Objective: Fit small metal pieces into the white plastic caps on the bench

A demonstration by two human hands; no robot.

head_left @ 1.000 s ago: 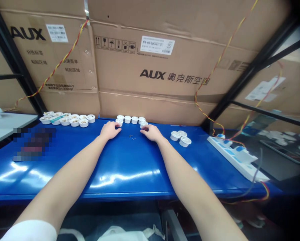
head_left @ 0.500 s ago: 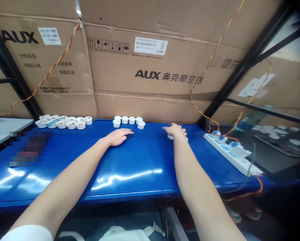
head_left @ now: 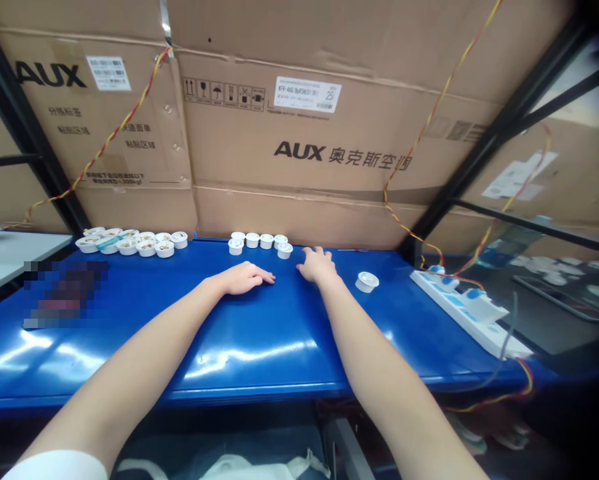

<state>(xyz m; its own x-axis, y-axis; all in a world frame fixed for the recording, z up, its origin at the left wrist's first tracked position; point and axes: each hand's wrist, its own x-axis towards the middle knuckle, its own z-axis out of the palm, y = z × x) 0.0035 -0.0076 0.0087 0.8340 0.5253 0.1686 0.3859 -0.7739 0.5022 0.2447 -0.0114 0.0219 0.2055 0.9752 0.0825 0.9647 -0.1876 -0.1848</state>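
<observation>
My left hand [head_left: 243, 277] rests low over the blue tabletop [head_left: 259, 320], its fingers stretched to the right and no object visible in them. Further right, my right hand [head_left: 318, 264] reaches forward with fingers spread, apart from the nearest small white cup [head_left: 285, 251]. That cup belongs to a small group of round white cups [head_left: 252, 241] along the back edge. A single white cup [head_left: 367, 283] stands upright to the right of my right wrist, untouched.
More white cups [head_left: 146, 248] with small contents cluster at the back left, a teal strip [head_left: 117, 241] lying across them. A white power strip [head_left: 469, 313] runs along the right side. Cardboard [head_left: 299, 173] walls the back. A yellow-red twisted cable [head_left: 424, 133] hangs in front.
My right hand has moved left, away from the single white cup, which now stands uncovered. My left hand has shifted slightly right, and the small dark bits by its fingers no longer show.
</observation>
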